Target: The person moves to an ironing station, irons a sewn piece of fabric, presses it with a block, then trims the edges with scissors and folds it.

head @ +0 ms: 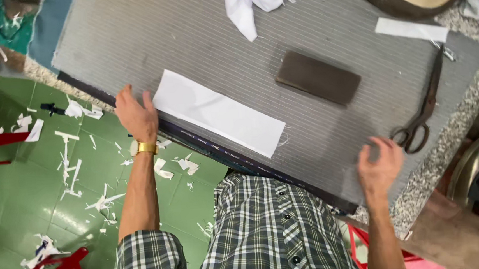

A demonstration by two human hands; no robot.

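The left hand (136,115), fingers loosely spread and holding nothing, rests at the edge of the ribbed grey fabric (199,36), just beside the near end of a smooth white rectangular cloth strip (219,113). The right hand (380,167), blurred, open and empty, hovers close to dark metal scissors (424,107); a flat brown block (318,78) lies between the strip and the scissors.

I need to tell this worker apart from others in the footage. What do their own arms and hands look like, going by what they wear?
Both forearms are bare below short checked sleeves in dark grey, white and black; the sleeve shows clearly on the left arm. The left hand has a gold-coloured watch or bracelet at the wrist. The right hand shows no rings, gloves or wristwear. The matching shirt buttons down the front.
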